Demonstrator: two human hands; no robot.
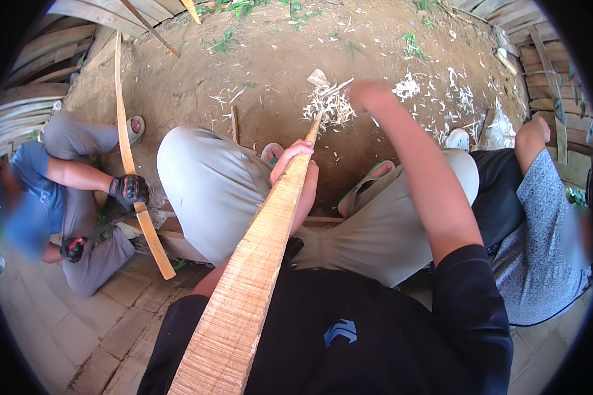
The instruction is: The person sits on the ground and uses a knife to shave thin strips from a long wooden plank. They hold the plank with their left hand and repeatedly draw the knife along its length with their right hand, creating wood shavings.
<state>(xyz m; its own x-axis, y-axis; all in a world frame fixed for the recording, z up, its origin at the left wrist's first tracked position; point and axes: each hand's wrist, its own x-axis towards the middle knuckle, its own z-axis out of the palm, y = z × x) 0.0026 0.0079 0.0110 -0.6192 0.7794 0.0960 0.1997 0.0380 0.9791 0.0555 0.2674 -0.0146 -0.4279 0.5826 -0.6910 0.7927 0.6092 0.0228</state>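
A long wooden slat (244,276) runs from the lower edge, over my lap, to a narrow far end above the ground. My left hand (288,157) is closed around it near that far end, the fingers wrapped over its edge. Out ahead and to the right, my right hand (373,97) is curled and blurred by motion. It is beside a pile of pale wood shavings (333,108), close to the slat's tip. Whatever it grips, if anything, cannot be made out.
At left, a gloved person (26,178) holds a long curved wooden slat (125,131) and a thin dark tool. Another person in a patterned garment (540,243) sits close at my right. Shavings lie scattered over the dirt (270,59). Plank walls (46,59) stand on both sides.
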